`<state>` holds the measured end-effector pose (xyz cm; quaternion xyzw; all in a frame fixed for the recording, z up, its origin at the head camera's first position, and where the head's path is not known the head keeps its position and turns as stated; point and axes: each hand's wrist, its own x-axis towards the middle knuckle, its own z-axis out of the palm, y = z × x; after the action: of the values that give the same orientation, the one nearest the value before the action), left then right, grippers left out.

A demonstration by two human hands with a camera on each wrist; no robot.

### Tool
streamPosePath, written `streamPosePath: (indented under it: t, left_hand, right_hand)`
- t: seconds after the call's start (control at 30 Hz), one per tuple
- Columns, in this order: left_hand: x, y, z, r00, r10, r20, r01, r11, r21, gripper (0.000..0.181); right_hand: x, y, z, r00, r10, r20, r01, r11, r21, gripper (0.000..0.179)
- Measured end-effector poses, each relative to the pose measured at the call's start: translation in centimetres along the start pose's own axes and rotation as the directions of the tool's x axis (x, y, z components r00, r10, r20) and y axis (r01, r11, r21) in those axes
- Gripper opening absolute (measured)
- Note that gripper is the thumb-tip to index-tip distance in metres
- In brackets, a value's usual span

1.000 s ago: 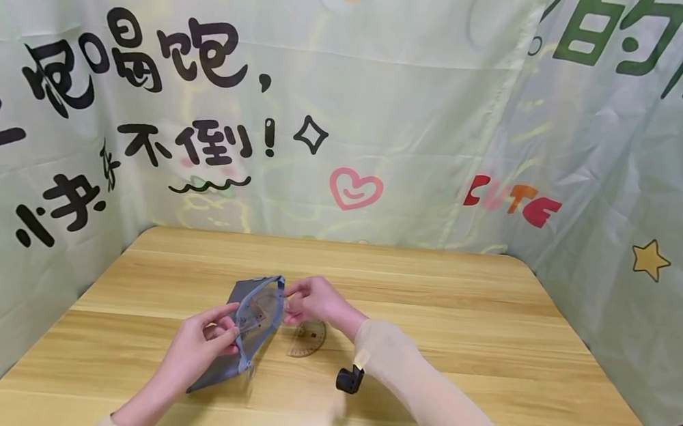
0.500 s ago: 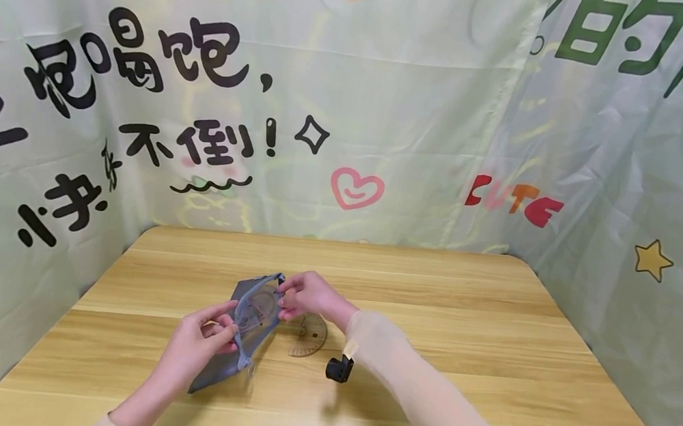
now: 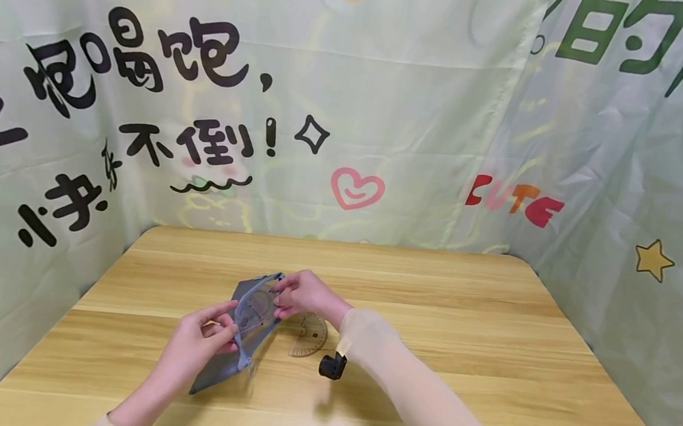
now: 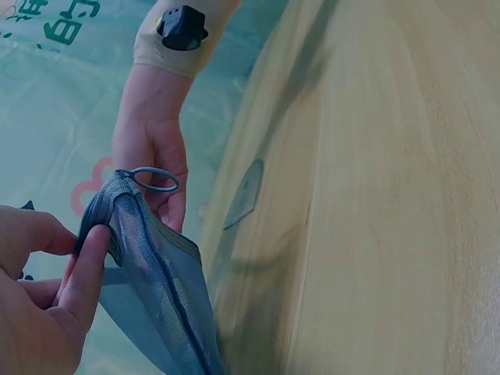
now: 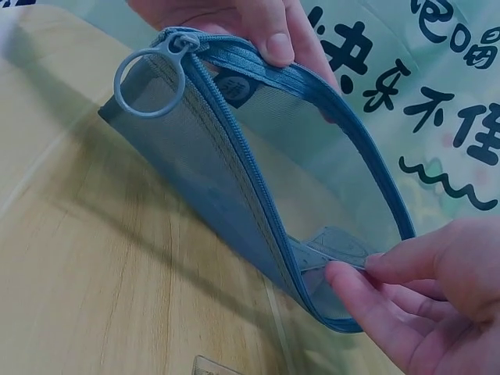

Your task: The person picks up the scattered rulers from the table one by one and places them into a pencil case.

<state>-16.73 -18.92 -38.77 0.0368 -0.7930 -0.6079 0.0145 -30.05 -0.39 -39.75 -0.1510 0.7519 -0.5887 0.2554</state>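
A blue-grey mesh zip pouch (image 3: 217,365) stands tilted on the table with its zipped mouth spread wide. My left hand (image 3: 201,337) pinches one side of the mouth between thumb and fingers, also seen in the left wrist view. At the far end of the opening is my right hand (image 3: 309,295). In the right wrist view, its thumb and forefinger pinch a clear plastic drawing piece (image 5: 340,244) with an arc on it, inside the pouch mouth; its full outline is hidden. A clear protractor (image 3: 312,337) lies on the table just below the right hand.
A ring pull (image 5: 148,82) hangs from the pouch's zip. On the right sleeve sits a small black camera (image 3: 333,366). The wooden table (image 3: 433,283) is bordered by printed cloth (image 3: 425,111) at the back and sides.
My right hand has moved left and slightly away from me, its fingers now over the pouch mouth. The left hand and the pouch have hardly moved.
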Motion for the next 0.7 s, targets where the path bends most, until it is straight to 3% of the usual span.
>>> streamPosePath:
  t: [0.17, 0.4, 0.7]
  left_hand:
    - [0.0, 0.0, -0.1, 1.0, 0.003, 0.003, -0.003, 1.0, -0.006, 0.048]
    - [0.0, 0.0, -0.3, 1.0, -0.015, -0.002, 0.015, 1.0, -0.016, 0.049]
    - [0.1, -0.2, -0.3, 1.0, -0.007, 0.002, 0.007, 1.0, -0.019, 0.05]
  right_hand:
    - [-0.1, 0.0, 0.1, 1.0, -0.018, 0.011, 0.019, 0.999, -0.045, 0.034]
    - [-1.0, 0.1, -0.2, 0.999, -0.05, 0.0, 0.049, 0.972, -0.229, 0.043]
    - [-1.4, 0.4, -0.9, 0.998, -0.068, -0.004, 0.065, 0.967, -0.247, 0.047]
